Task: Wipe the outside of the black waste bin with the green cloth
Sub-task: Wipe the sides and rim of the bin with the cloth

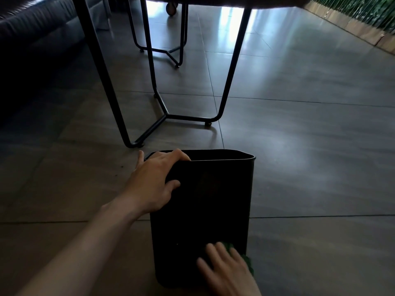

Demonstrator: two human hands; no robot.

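- Black waste bin (205,199): rectangular, matte, open-topped, with rounded corners; stands on the tiled floor (310,167) near metal table legs (168,116).
- Left hand (154,180): fingers curled over the bin's left rim corner, thumb on the outer wall, gripping.
- Right hand (226,268): blurred, fingers spread straight, pressing the green cloth (248,261) against the near wall's lower right.

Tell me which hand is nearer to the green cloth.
Right. The right hand presses on the green cloth, low on the near wall of the black waste bin. The left hand grips the bin's top rim, apart from the cloth.
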